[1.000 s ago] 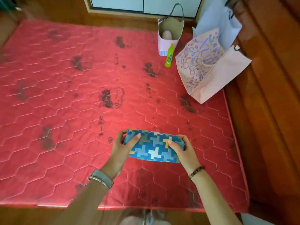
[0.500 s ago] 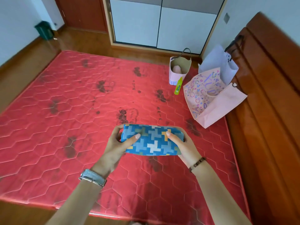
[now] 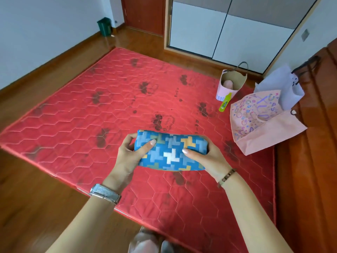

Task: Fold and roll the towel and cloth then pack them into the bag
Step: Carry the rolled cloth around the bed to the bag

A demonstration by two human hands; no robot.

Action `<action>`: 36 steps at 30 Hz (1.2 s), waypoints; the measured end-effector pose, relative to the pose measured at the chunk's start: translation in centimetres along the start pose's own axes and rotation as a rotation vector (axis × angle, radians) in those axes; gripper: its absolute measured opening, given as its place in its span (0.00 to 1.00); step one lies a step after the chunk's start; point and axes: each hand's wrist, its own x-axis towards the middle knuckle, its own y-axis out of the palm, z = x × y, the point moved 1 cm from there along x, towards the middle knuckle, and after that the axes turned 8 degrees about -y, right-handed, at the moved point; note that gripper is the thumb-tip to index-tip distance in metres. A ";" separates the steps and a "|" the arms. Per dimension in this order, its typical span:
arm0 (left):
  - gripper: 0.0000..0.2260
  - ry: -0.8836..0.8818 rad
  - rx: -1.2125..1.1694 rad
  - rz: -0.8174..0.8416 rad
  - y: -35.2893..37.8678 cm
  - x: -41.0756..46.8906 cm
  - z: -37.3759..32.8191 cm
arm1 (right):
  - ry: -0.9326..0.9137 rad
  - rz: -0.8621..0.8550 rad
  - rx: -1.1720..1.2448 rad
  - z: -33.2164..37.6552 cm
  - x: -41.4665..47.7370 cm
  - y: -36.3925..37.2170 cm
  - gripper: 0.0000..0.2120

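Since the earlier frame the view has lifted, so more of the room shows, and the rolled cloth (image 3: 170,151) now sits higher above the mat, carried a little further from the body; both hands keep the same hold on it.

There is one roll, blue with a pattern of white, yellow and grey blocks, lying crosswise in the air over the near middle of the red mat (image 3: 76,114). The left hand (image 3: 130,156) is curled around the roll's left end, thumb pressed on top and fingers wrapped behind. The right hand (image 3: 206,157) closes on the right end the same way, thumb on top, fingers under and behind. One silver watch (image 3: 105,193) is on the left wrist and one beaded bracelet (image 3: 227,177) on the right.

Three bags stand at the far right of the mat. One small round bag (image 3: 230,86) with a single loop handle stands upright and open, with something pale pink inside; whether that is the towel I cannot tell. One larger pink bag (image 3: 262,121) printed with coloured letters leans over to the left, and one plain white bag (image 3: 284,88) stands just behind it, touching it. One yellow-green bottle (image 3: 225,103) lies against the foot of the small bag, between it and the pink bag.

The mat is one piece, quilted in hexagons and marked with many dark stains. One green bin (image 3: 104,26) stands in the far corner beside the door.
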 end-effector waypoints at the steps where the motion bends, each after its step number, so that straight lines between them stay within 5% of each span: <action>1: 0.14 -0.006 -0.007 -0.016 -0.3 -0.9 0.4 | 0.004 0.014 -0.007 0.0 -0.4 0.1 0.22; 6: 0.26 -0.049 -0.087 -0.099 -2.3 -4.4 1.5 | 0.015 0.041 0.004 0.0 -1.3 2.1 0.16; 11: 0.17 -0.039 -0.121 -0.181 -5.6 -7.7 0.6 | 0.000 0.118 -0.021 0.4 -1.2 6.2 0.16; 17: 0.31 -0.005 -0.141 -0.264 -12.2 -10.1 -0.5 | -0.008 0.247 -0.002 1.3 -0.3 13.2 0.13; 36: 0.25 0.073 -0.261 -0.495 -38.8 -14.8 -6.0 | 0.022 0.562 -0.023 3.1 2.2 44.3 0.15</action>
